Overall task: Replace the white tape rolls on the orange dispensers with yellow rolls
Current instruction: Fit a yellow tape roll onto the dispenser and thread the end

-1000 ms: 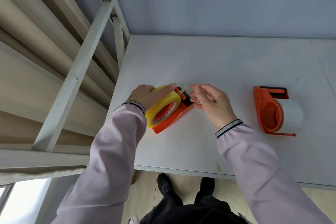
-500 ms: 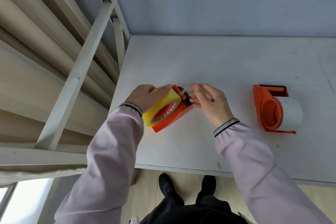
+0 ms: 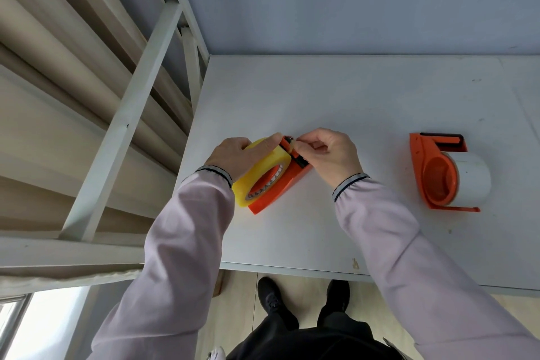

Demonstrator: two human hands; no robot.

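Pinching tape end beside yellow roll.

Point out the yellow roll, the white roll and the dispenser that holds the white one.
yellow roll [image 3: 264,168]: head view, its outer band.
white roll [image 3: 474,177]: head view, its outer band.
right-hand dispenser [image 3: 438,180]: head view, its orange hub.

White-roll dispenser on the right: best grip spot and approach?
Judging by its pose, take the white roll dispenser across the white roll's curved wall, coming from above. It lies with the orange side plate facing the left, roll jutting right, unobstructed. Avoid the black cutter bar at the far end.
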